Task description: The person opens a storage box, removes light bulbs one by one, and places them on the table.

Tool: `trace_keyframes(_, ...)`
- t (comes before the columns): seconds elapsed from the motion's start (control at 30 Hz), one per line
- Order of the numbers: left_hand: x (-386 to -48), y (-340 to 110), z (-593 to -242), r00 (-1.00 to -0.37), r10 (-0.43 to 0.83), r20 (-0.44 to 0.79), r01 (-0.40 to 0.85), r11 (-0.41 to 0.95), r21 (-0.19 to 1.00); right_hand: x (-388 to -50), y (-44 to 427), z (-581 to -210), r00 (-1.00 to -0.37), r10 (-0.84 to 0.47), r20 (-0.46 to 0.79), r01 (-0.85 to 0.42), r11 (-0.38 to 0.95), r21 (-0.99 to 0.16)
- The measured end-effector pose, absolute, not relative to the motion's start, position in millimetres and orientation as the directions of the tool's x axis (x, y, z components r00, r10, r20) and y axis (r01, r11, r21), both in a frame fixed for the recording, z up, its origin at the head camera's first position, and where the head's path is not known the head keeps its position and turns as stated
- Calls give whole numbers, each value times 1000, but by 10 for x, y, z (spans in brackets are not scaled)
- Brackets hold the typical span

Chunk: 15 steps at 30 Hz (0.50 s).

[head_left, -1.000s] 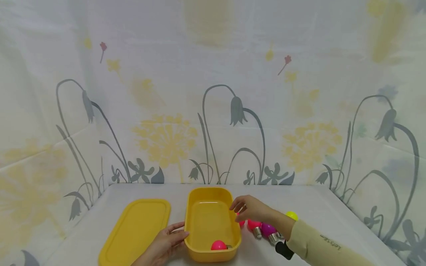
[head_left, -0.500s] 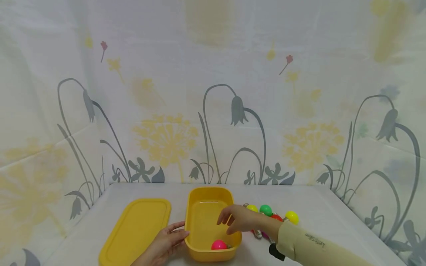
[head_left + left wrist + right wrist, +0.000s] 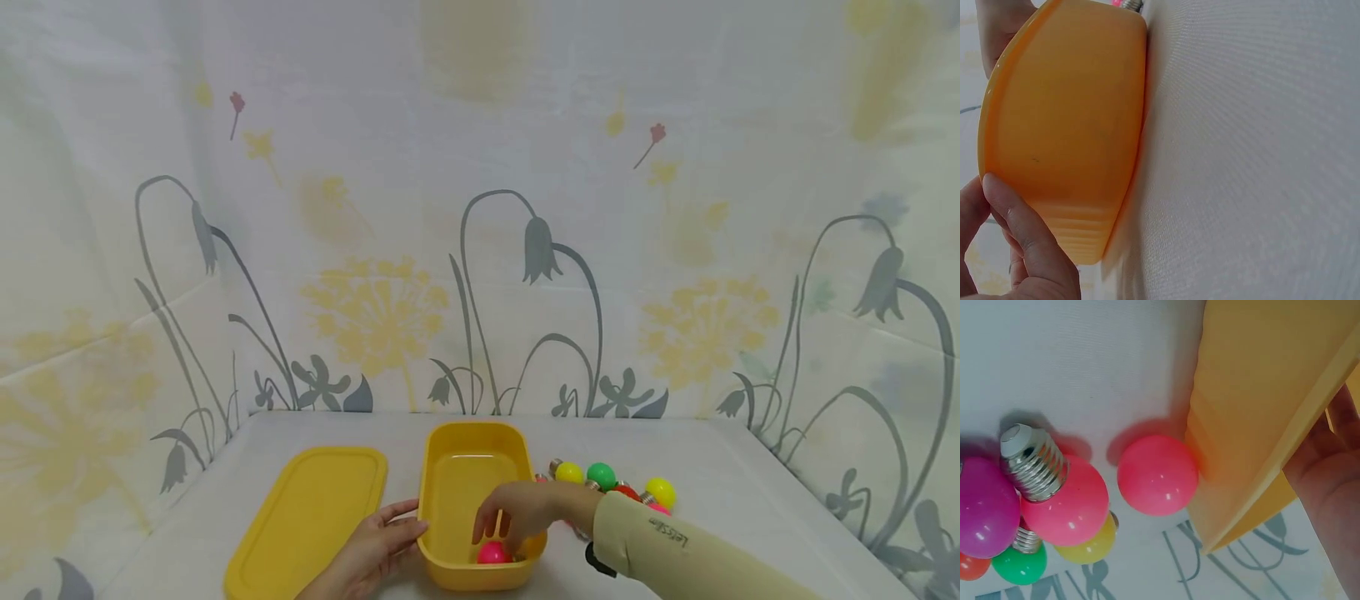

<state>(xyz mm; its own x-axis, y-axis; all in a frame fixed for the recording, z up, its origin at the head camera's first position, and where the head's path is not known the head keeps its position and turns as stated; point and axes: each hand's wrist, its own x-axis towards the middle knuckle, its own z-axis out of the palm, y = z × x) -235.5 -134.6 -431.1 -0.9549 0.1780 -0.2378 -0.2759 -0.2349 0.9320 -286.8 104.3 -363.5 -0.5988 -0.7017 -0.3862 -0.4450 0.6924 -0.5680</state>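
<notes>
A yellow box [image 3: 435, 467] stands on the table, with a pink light bulb [image 3: 493, 552] lying in its near end. My left hand [image 3: 378, 542] holds the box's left side, pinching the rim between thumb and finger, as the left wrist view shows. Inside the box, my right hand [image 3: 517, 510] hangs over the pink bulb with loosely bent fingers. Its fingertips come close to the bulb; whether they touch it is unclear. In the right wrist view those fingers are mostly hidden behind the box wall. Outside that wall lies another pink bulb [image 3: 1159, 476].
A yellow lid [image 3: 311, 517] lies flat left of the box. Right of the box several coloured bulbs are clustered, among them a green bulb [image 3: 601, 476], a yellow bulb [image 3: 660, 492] and a purple bulb [image 3: 988, 506]. A flower-printed cloth [image 3: 405, 208] hangs behind the table.
My right hand has moved left and down from the box's right edge into the box, over the pink bulb. More of the bulbs on the right now show. My left hand stays put.
</notes>
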Motion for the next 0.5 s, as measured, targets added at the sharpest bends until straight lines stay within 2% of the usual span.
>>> trace_keyframes(0.13,-2354,-1343,-4303,-954,175,-243,-280,-232,932,-2865,1006,-3639,-594,-662,-456,-414,739,-532)
trace_keyframes(0.17,-2353,-1343,-4302,-954,174,-244,-281,-232,931,-2784,978,-3536,-593,-653,-471,-396,745,-536)
trace_keyframes(0.33,-2355,-1343,-4307,-954,183,-237,-277,-238,931,-2777,967,-3538,-594,-658,-463,-431,746,-508)
trace_keyframes(0.5,-2357,-1344,-4317,-955,180,-237,-276,-240,931,-2805,992,-3542,-608,-685,-401,-420,706,-570)
